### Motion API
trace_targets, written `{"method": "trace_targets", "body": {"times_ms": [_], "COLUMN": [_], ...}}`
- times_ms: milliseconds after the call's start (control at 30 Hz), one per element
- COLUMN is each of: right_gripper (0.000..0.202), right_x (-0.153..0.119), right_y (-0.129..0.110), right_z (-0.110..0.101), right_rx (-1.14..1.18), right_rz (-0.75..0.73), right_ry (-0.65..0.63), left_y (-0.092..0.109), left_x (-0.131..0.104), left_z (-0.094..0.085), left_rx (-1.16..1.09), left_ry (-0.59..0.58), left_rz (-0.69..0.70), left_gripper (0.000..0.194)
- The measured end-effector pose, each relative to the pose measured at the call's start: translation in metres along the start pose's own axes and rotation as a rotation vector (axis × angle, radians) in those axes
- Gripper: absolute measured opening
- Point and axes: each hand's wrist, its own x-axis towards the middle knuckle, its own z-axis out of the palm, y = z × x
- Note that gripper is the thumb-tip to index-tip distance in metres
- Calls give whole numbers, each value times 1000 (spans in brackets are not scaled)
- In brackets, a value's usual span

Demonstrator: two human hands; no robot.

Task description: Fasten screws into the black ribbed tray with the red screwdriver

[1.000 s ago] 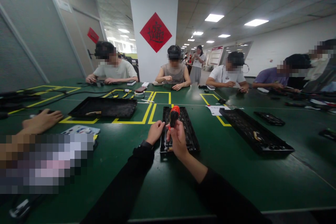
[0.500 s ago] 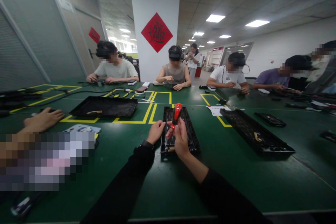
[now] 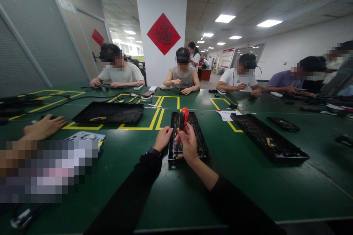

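Observation:
Upright in my right hand (image 3: 188, 140) is a screwdriver (image 3: 183, 118) with a red and black handle, its fingers closed round the lower handle. The screwdriver is over a black tray (image 3: 203, 147) that lies lengthwise in front of me on the green table (image 3: 121, 205). My left hand (image 3: 163, 138) is closed at the tray's left edge; what its fingers grip, if anything, is too small to make out. Small parts lie inside the tray, partly hidden behind my right hand, and the screwdriver's tip cannot be seen clearly.
Another black tray (image 3: 110, 114) lies to the left, and a long one (image 3: 270, 137) to the right beside a white paper (image 3: 226, 115). At the left edge a neighbour's hand (image 3: 45, 126) rests on the table. Several people sit across the table.
The screwdriver's handle has tilted slightly to the left in my right hand. My left hand has stayed at the tray's edge. A standing person in the background has moved left.

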Motion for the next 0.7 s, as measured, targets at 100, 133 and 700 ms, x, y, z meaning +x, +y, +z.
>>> {"method": "trace_targets", "body": {"times_ms": [100,133,700], "right_gripper": [36,34,30], "right_x": [0,0,1], "right_y": [-1,-1,1], "right_z": [0,0,-2], "right_rx": [42,38,-30], "right_rz": [-2,-5,-30], "right_ry": [-12,-15,5], "left_y": [-1,-1,-3], "left_x": [-1,-1,1], "left_z": [1,1,1], "left_rx": [-20,-17,9], "left_ry": [9,8,1], "left_rz": [18,27,41], "left_gripper": [34,34,36]}}
